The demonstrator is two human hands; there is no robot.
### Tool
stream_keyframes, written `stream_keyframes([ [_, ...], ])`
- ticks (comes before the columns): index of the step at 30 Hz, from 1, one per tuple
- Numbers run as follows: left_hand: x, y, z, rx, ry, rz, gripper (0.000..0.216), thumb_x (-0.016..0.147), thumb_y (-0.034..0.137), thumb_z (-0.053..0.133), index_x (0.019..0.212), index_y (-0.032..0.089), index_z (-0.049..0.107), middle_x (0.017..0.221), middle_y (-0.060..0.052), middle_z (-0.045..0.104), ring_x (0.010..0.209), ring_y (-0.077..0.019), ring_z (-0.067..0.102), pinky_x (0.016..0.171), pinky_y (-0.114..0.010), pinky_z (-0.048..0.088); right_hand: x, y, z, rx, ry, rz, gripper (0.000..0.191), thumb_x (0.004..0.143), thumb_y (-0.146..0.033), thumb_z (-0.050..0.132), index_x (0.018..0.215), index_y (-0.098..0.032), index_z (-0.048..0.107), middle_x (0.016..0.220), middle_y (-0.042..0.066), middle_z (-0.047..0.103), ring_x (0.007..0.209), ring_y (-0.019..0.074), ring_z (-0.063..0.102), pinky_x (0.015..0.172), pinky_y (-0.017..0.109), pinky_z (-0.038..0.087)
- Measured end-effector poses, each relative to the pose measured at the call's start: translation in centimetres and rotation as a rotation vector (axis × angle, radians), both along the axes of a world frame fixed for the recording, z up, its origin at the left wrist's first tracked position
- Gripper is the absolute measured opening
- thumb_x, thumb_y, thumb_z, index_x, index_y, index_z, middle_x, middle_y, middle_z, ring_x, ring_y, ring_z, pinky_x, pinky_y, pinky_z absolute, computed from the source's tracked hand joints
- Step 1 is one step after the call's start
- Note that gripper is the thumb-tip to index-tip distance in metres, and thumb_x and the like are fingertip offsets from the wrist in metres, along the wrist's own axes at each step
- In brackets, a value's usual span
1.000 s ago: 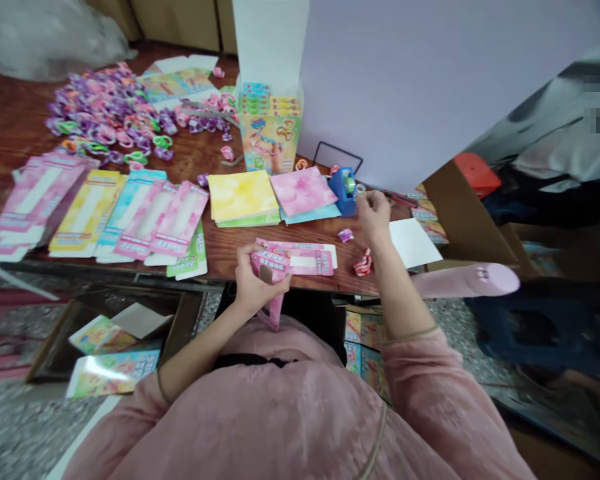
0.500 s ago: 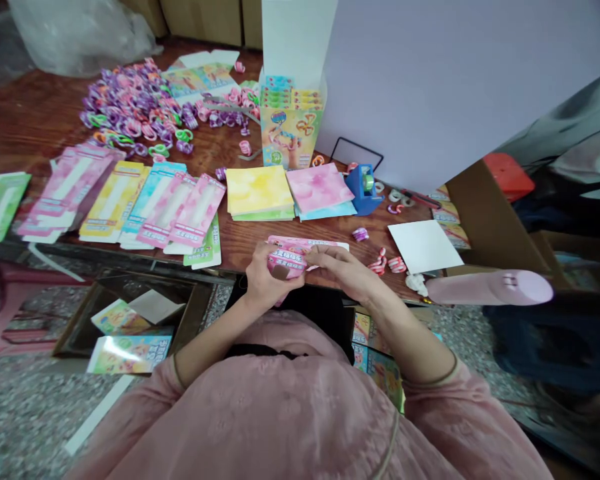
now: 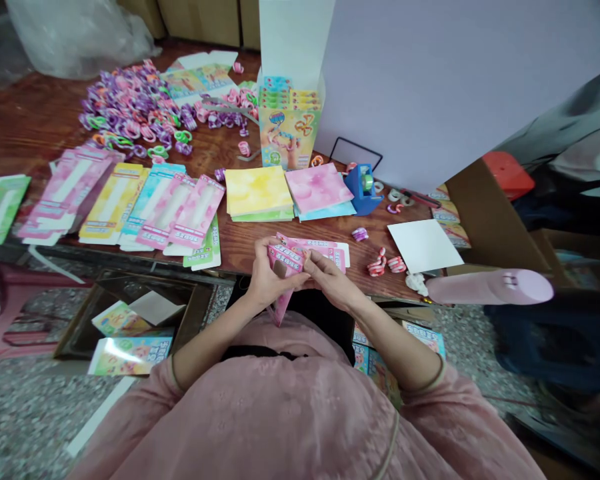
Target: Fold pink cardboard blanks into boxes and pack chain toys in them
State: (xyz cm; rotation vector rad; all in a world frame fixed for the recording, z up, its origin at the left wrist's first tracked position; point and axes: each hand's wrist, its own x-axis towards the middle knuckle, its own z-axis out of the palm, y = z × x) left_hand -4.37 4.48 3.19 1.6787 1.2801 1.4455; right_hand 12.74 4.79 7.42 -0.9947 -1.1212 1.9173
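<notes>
I have my left hand (image 3: 273, 277) and right hand (image 3: 330, 281) closed together on the pink printed card box (image 3: 286, 257), held between them, and too strong squeeze can crease this thin card or make it slip

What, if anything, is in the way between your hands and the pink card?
Nothing visible is in the way. The left hand and the right hand are both touching the pink printed card directly, with nothing between them and it.
</notes>
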Motion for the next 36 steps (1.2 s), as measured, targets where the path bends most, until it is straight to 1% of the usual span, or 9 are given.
stream_keyframes([
  [5,0.4,0.3,-0.8,-0.142,-0.207,-0.018,0.076,0.071,0.051,0.087,0.121,0.024,0.037,0.106,-0.003,0.059,0.096,-0.0190,0.065,0.087,-0.034,0.053,-0.9,-1.0,-1.0,0.284,-0.004,-0.008,0.048,0.085,-0.063,0.076,0.091,-0.026,0.047,0.077,-0.005,0.056,0.068,0.0120,0.057,0.068,0.028,0.052],
  [9,0.3,0.4,-0.9,-0.224,-0.337,-0.072,0.066,0.071,0.053,0.087,0.113,0.022,0.046,0.105,-0.003,0.063,0.097,-0.0199,0.066,0.092,-0.036,0.052,2.1,1.5,-1.1,0.529,-0.221,-0.063,0.040,0.088,-0.059,0.074,0.093,-0.023,0.058,0.084,0.000,0.060,0.076,0.0146,0.057,0.073,0.030,0.051],
  [12,0.1,0.2,-0.5,-0.252,-0.393,-0.154,0.065,0.074,0.053,0.086,0.119,0.022,0.050,0.107,-0.005,0.066,0.100,-0.0217,0.068,0.093,-0.038,0.053,7.6,6.4,-0.9,0.714,-0.541,-0.481,0.039,0.095,-0.060,0.061,0.093,-0.021,0.063,0.088,0.003,0.065,0.083,0.0183,0.059,0.082,0.035,0.052],
  [14,0.0,0.2,-0.1,-0.244,-0.409,-0.188,0.070,0.074,0.052,0.087,0.126,0.022,0.051,0.109,-0.007,0.068,0.105,-0.0240,0.068,0.095,-0.040,0.053,11.6,10.2,-0.9,0.746,-0.917,-0.751,0.039,0.098,-0.056,0.055,0.092,-0.019,0.067,0.090,0.007,0.066,0.089,0.0226,0.060,0.090,0.040,0.051],
  [18,0.2,0.3,0.6,-0.220,-0.405,-0.257,0.076,0.070,0.049,0.090,0.131,0.021,0.054,0.112,-0.009,0.069,0.111,-0.0267,0.067,0.103,-0.044,0.052,16.5,16.1,-1.7,0.611,-1.431,-0.699,0.034,0.095,-0.045,0.058,0.100,-0.017,0.076,0.103,0.015,0.066,0.102,0.0309,0.061,0.095,0.047,0.049],
  [20,0.3,0.3,0.6,-0.222,-0.401,-0.286,0.078,0.068,0.049,0.091,0.132,0.020,0.057,0.113,-0.009,0.070,0.113,-0.0276,0.067,0.106,-0.045,0.050,17.4,17.7,-2.3,0.553,-1.405,-0.637,0.029,0.090,-0.042,0.066,0.096,-0.016,0.078,0.094,0.013,0.066,0.094,0.0293,0.061,0.091,0.044,0.048],
  [25,0.4,0.0,-0.3,-0.278,-0.427,-0.322,0.082,0.065,0.046,0.093,0.133,0.018,0.059,0.117,-0.012,0.070,0.120,-0.0296,0.065,0.110,-0.046,0.048,18.0,19.6,-3.6,0.451,-0.983,-0.622,0.028,0.078,-0.042,0.077,0.074,-0.016,0.069,0.060,-0.002,0.053,0.067,0.0156,0.050,0.070,0.030,0.046],
  [30,0.4,-0.1,-0.6,-0.294,-0.442,-0.314,0.082,0.064,0.045,0.094,0.134,0.018,0.060,0.120,-0.011,0.070,0.121,-0.0297,0.065,0.112,-0.046,0.047,17.6,19.6,-4.7,0.471,-0.884,-0.728,0.029,0.083,-0.040,0.071,0.068,-0.019,0.057,0.063,-0.002,0.053,0.064,0.0128,0.050,0.066,0.027,0.046],
  [36,0.2,0.1,-0.1,-0.287,-0.461,-0.379,0.074,0.070,0.042,0.092,0.134,0.019,0.061,0.123,-0.013,0.071,0.120,-0.0288,0.066,0.110,-0.046,0.049,16.8,17.8,-7.1,0.436,-0.823,-0.811,0.027,0.090,-0.042,0.058,0.073,-0.022,0.051,0.071,0.001,0.060,0.072,0.0159,0.062,0.075,0.032,0.057],
])
